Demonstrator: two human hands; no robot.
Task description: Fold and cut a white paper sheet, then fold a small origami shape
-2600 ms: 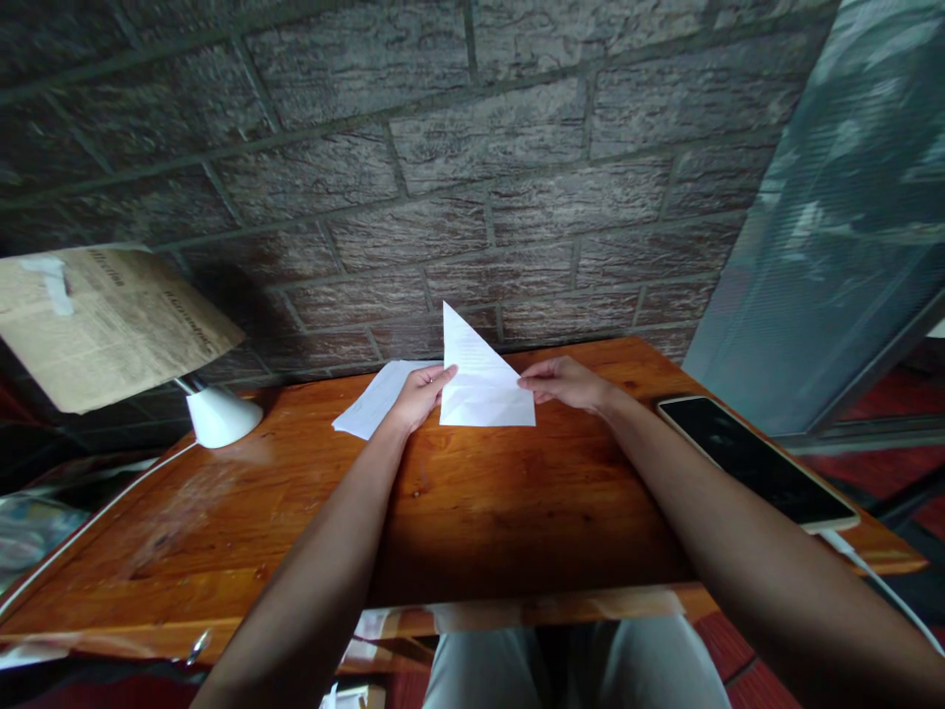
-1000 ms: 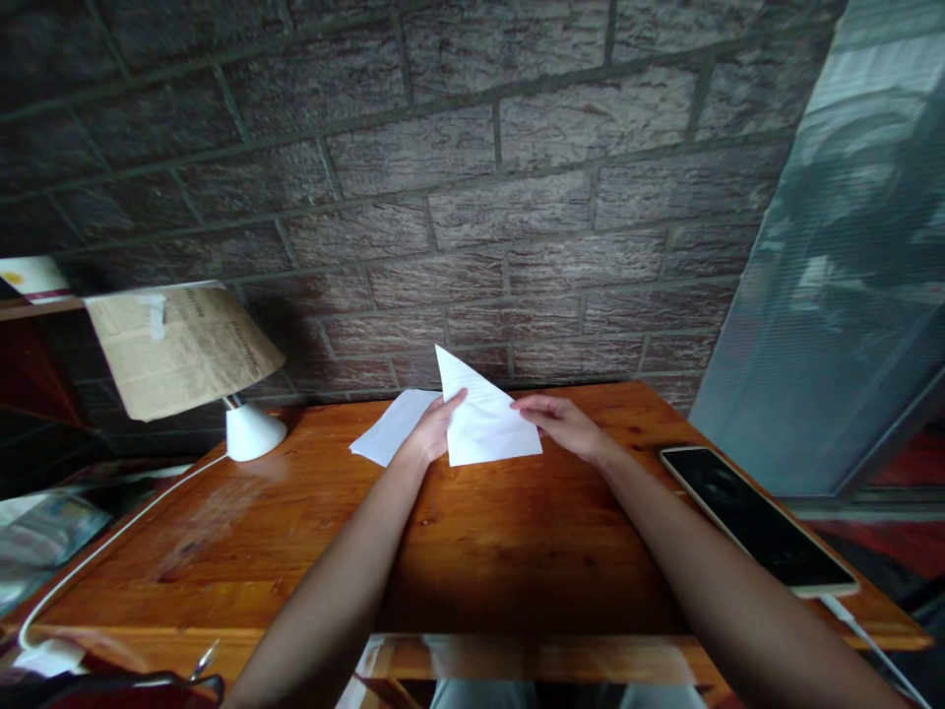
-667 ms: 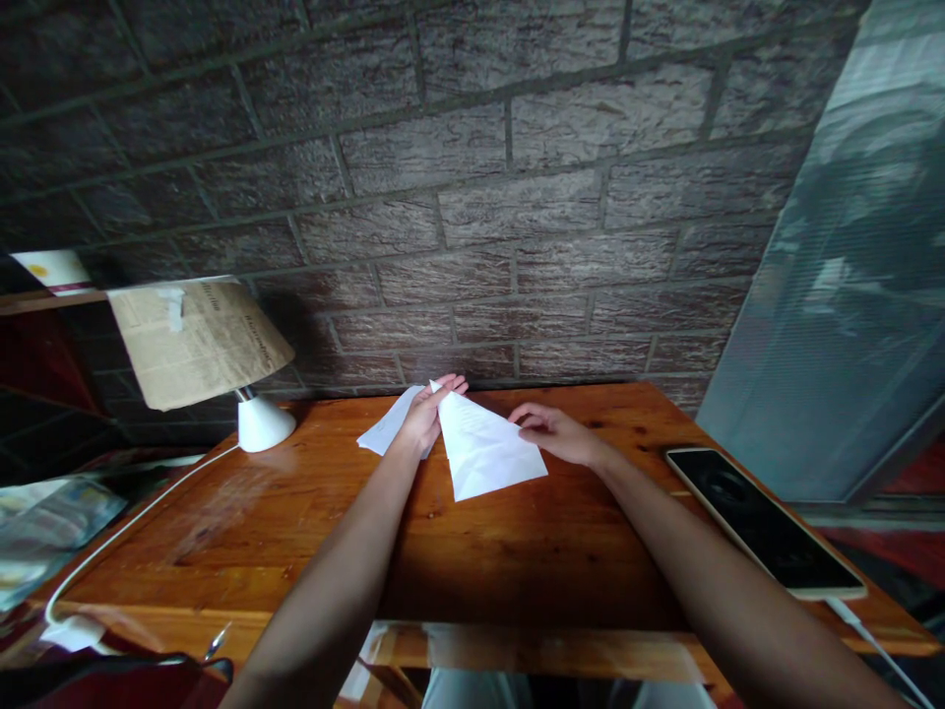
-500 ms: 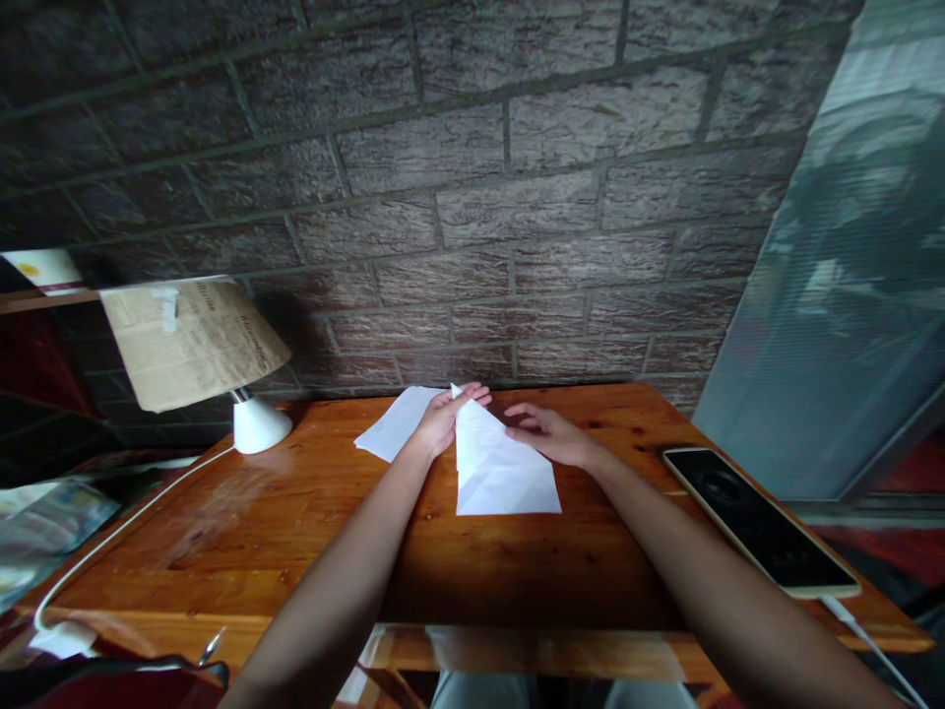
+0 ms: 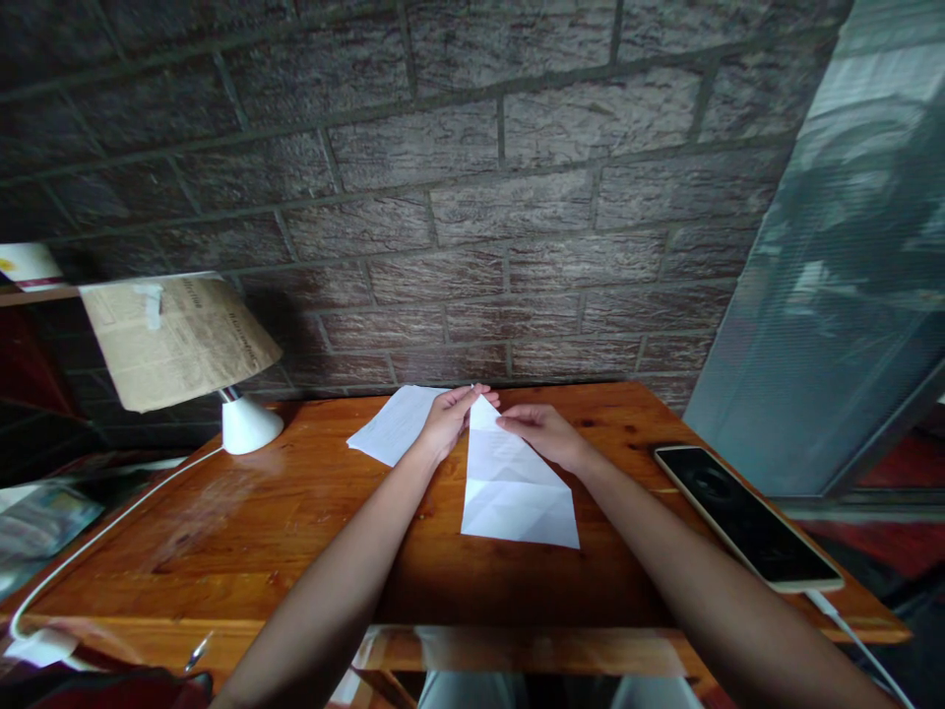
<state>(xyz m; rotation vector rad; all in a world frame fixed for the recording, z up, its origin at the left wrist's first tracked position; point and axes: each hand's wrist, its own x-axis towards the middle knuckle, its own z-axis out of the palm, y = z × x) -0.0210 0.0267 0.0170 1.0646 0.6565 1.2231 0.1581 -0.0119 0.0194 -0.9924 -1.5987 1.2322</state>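
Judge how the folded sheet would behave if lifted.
The folded sheet is probably light, since it looks like thin paper. It would likely bend along its crosswise crease. Its wide lower end might droop, since the left hand holds it near the pointed top.

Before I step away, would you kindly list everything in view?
Desk: 1, orange-brown, across the middle
Folded paper: 1, white, centre
Paper stack: 1, white, desk's far side
Lamp: 1, tan shade, white base, left
Phone: 1, black, pale rim, right
Cables: 2, white, at lamp and phone
Shelf: 1, brown, far left
Cup: 1, mostly white, on shelf
Wall: 1, grey, behind desk
Panel: 1, greenish, right
Unclear items: several, mixed, lower left
Trousers: 1 pair, pale, under desk
Left hand, right hand: 1 each, bare, at folded paper
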